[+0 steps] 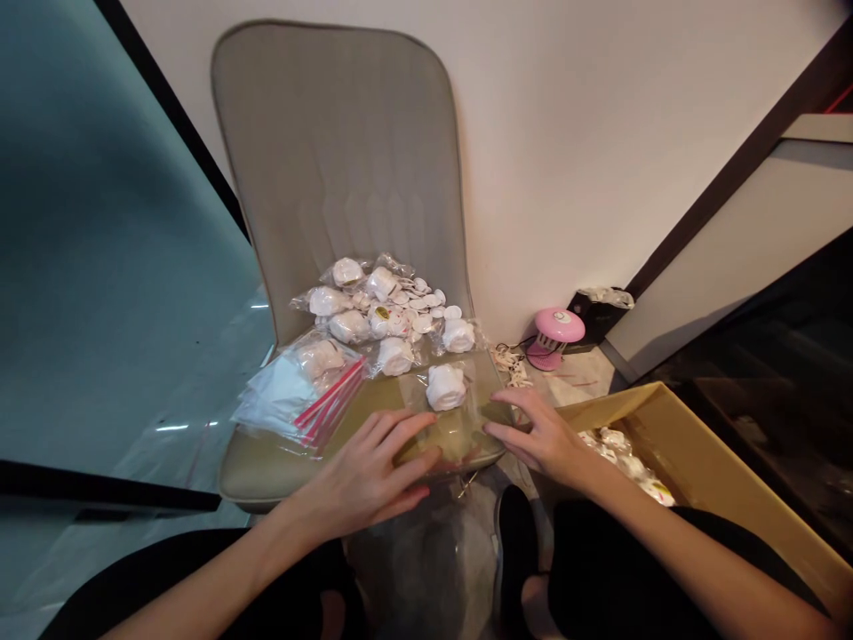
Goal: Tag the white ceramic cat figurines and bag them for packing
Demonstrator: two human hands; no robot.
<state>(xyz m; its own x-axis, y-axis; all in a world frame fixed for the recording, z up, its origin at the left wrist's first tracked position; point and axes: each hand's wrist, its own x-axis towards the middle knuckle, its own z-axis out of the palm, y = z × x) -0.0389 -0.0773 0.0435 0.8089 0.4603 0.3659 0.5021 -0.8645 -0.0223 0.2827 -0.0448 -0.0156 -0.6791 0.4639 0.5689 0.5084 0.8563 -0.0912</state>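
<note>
Two bare hands over the front of a padded grey-beige chair [339,133] with a stitched backrest. Left hand [379,467]: palm down, fingers loosely spread, nothing seen in its grasp; fingertips at the near left edge of a flat clear plastic bag, contact can't be told. Right hand [550,440]: fingers apart and half curled, no item visible in it, just right of the same bag; contact also unclear. Between and just beyond the hands, near the seat's front right, lies a lumpy white rounded piece [446,388] in clear plastic.

Behind it, several similar white pieces in crinkled clear wrappers [348,326] heap up toward the backrest, one showing a yellow-and-dark oval label. Thin white round discs [426,307] spread at the heap's right side. Left on the seat: overlapping clear plastic bags with pink-red strips [333,404].

Floor, right: open brown cardboard box [706,458], more white wrapped pieces [630,462] inside. By the wall, pink mushroom-shaped device [560,326], small black box [596,316] just behind it, tangled pale cord [513,363] to its left.
</note>
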